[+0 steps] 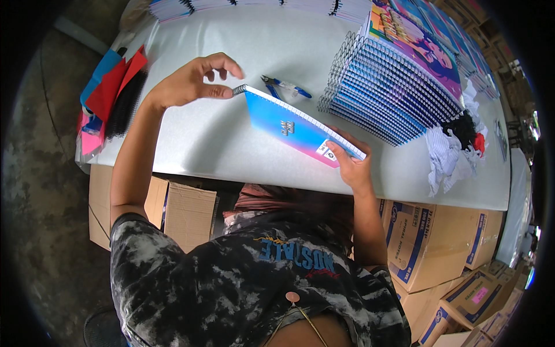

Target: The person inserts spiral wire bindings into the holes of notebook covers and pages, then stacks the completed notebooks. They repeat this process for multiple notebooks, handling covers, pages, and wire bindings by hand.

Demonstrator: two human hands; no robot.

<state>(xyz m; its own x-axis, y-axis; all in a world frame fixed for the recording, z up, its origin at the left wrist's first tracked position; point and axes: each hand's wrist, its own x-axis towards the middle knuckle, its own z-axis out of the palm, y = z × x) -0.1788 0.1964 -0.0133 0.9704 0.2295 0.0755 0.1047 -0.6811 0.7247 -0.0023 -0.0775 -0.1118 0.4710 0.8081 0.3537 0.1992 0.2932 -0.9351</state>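
A blue-to-pink spiral notebook (pixel 277 122) is tilted above the table's near side, its row of punched holes along the upper edge. My right hand (pixel 356 169) grips it by the right end, thumb on the cover over a white label. From the notebook's left corner sticks out a short piece of dark spiral coil (pixel 239 90). My left hand (pixel 199 80) is beside that coil, thumb tip at its end and the other fingers raised apart from the thumb. Just beyond the notebook lie cutting pliers (pixel 286 87) with blue-and-white handles.
Tall stacks of spiral notebooks (pixel 376 87) stand at the right on the white table (pixel 214 139). Crumpled paper (pixel 444 153) lies by them. Red and blue sheets (pixel 113 78) and black coils (pixel 124 110) are at the left edge. Cardboard boxes (pixel 430 237) are below the table.
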